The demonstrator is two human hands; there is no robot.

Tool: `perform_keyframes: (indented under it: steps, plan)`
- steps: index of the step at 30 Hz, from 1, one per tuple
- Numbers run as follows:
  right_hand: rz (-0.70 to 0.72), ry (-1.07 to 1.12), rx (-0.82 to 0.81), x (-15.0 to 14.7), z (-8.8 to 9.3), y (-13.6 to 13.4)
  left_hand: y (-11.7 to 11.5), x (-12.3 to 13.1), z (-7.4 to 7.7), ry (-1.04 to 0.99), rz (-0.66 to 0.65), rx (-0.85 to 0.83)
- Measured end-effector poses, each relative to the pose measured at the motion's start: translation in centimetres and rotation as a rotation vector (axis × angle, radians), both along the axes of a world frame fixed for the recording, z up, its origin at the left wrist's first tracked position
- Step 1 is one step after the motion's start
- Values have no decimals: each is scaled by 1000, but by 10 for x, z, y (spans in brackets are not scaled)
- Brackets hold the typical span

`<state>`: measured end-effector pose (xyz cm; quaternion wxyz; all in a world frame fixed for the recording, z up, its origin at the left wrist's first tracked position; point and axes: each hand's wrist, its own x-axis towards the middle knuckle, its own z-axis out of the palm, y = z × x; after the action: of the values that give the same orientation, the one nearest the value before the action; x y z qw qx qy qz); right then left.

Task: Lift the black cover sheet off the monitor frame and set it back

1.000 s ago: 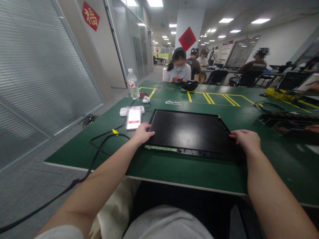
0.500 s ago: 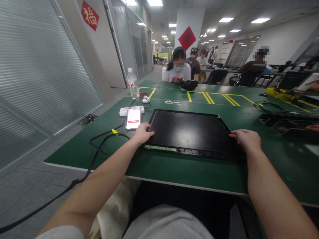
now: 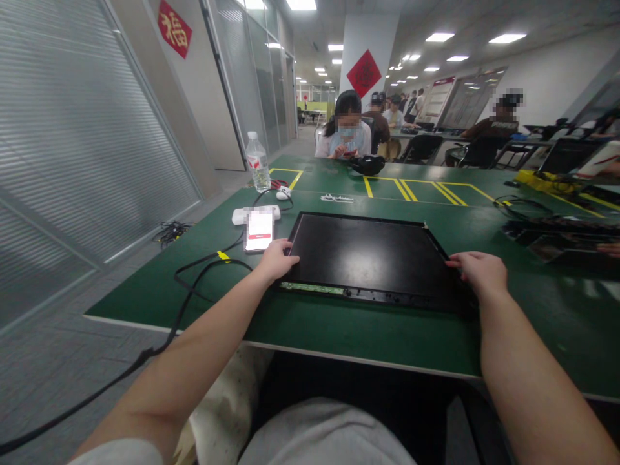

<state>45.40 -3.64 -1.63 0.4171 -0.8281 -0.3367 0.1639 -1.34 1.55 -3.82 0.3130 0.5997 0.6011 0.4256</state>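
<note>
A black flat screen panel (image 3: 363,255) lies face up on the green table (image 3: 378,336), with a green circuit strip (image 3: 312,287) exposed along its near edge. My left hand (image 3: 279,260) grips the panel's left edge, thumb on top and the other fingers partly hidden. On the opposite side my right hand (image 3: 479,271) pinches the right edge between thumb and fingers. Just beyond my left hand sits a lit phone (image 3: 259,231), leaning against a white elongated object (image 3: 238,216).
A water bottle (image 3: 258,163) and a white mouse-like object (image 3: 283,193) stand farther left. Black cables (image 3: 191,274) run over the left table edge. A black object (image 3: 368,165) lies before a seated person (image 3: 346,132). Dark panels (image 3: 557,239) lie at right, beside another person's hand (image 3: 610,248).
</note>
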Motion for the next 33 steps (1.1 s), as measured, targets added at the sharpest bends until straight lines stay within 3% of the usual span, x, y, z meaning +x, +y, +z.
perform_keyframes:
  steps: [21,28,33]
  plan:
    - [14,-48,-4,-1,1,-2,-3,2,3,31,-4,1]
    - [20,-84,19,2,-3,1,-1,-2,1,252,-100,29]
    - [15,-58,28,0,-2,0,-7,-8,8,453,-206,70]
